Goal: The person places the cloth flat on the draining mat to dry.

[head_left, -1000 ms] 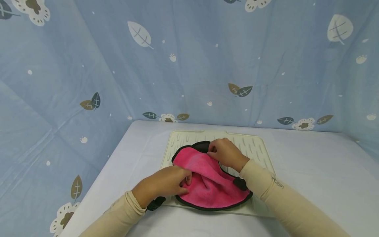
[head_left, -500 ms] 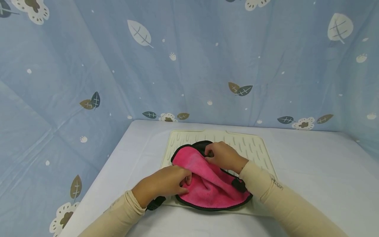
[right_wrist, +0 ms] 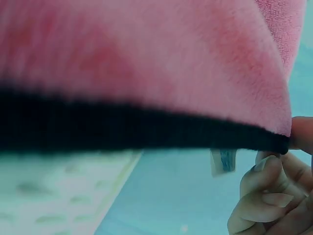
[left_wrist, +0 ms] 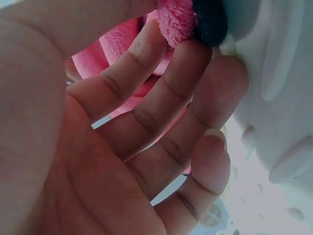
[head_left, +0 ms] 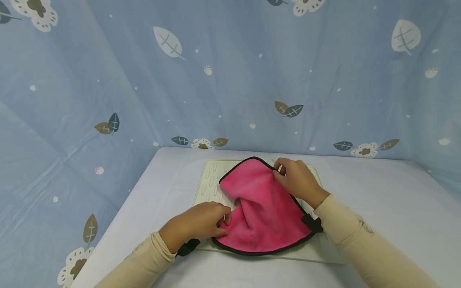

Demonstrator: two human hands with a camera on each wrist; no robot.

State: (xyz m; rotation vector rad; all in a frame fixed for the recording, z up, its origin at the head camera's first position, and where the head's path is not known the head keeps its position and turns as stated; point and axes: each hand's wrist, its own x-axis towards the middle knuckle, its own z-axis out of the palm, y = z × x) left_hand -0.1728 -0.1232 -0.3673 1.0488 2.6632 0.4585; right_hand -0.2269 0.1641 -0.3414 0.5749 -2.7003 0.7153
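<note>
A pink plush cloth (head_left: pixel 268 212) with black edging spreads partly raised over a cream ribbed mat (head_left: pixel 210 182). A black clip or strap end (head_left: pixel 312 223) hangs at its right side, and another black buckle-like piece (head_left: pixel 189 247) lies under my left wrist. My left hand (head_left: pixel 201 221) pinches the cloth's lower left edge; in the left wrist view thumb and fingers meet at the pink pile (left_wrist: pixel 176 24) beside the black trim. My right hand (head_left: pixel 297 178) pinches the upper right edge and holds it up; the right wrist view shows the black trim (right_wrist: pixel 146 126) drawn taut to the fingertips.
The mat lies on a white-covered table (head_left: pixel 378 192), with the cloth and both forearms over it. A blue curtain (head_left: pixel 230 80) printed with leaves and flowers hangs behind and along the left side.
My right hand has taken the cloth's edge and drawn it up and to the right, unfolding the upper part. The black lining at the top is now out of sight. My left hand stays put.
</note>
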